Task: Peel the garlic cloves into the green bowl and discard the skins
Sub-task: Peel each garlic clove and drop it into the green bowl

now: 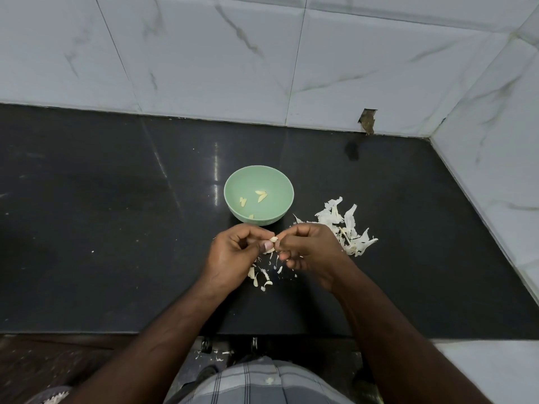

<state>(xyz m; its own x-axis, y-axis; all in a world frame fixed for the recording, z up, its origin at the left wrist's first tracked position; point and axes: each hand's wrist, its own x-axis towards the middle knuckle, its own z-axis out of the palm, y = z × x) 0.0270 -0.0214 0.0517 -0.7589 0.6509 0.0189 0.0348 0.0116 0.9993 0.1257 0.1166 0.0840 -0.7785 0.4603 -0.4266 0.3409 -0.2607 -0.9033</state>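
Item: garlic clove [273, 239], pinched between our fingertips, left hand [233, 255] and right hand [309, 252] both curled round it, just above the black counter [116, 228]. Beyond our knuckles: green bowl [233, 196], upright, holding several peeled cloves [261, 195]. Beneath our hands: small skin scraps [264, 277]. To our right, beside the bowl: larger heap of papery skins [347, 225]. Backing: marbled white wall tiles [233, 53].
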